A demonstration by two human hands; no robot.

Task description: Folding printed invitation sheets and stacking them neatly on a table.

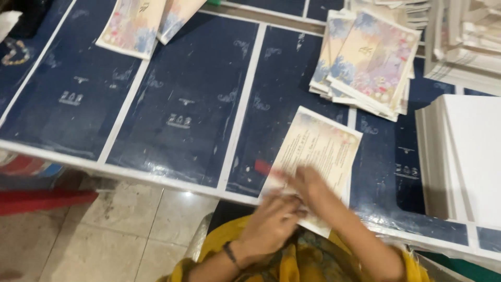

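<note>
**Printed card under two hands at the table edge**

Card [318, 151], cream-coloured with small printed lines and a faint floral border, lies flat on the dark blue work surface [182, 104], tilted so that its upper corner points away to the right and its near end reaches the table edge. Both hands meet on the near end of the card. The left hand [274, 219], wearing a dark band at the wrist, lies with its fingers bent against the card's lower part. The right hand [308, 183] lies across the card just above it, the two hands touching or overlapping. Motion blur hides the fingers, so it cannot be told whether either hand pinches the card or only presses on it. A small red object [263, 167] shows at the card's left edge, just beside the right hand's fingertips; its kind cannot be made out. Yellow patterned clothing [302, 263] fills the bottom of the view beneath the forearms.

Beyond the card, up and to the right, sits a loose stack of floral cards [370, 60] in pink, blue and cream. Two more floral sheets [141, 23] lie at the top left. A thick pile of white boards [464, 156] stands at the right edge, with further paper stacks [464, 42] behind it. The work surface is divided by white lines into panels. Tiled floor [120, 235] shows below the table at lower left.
</note>
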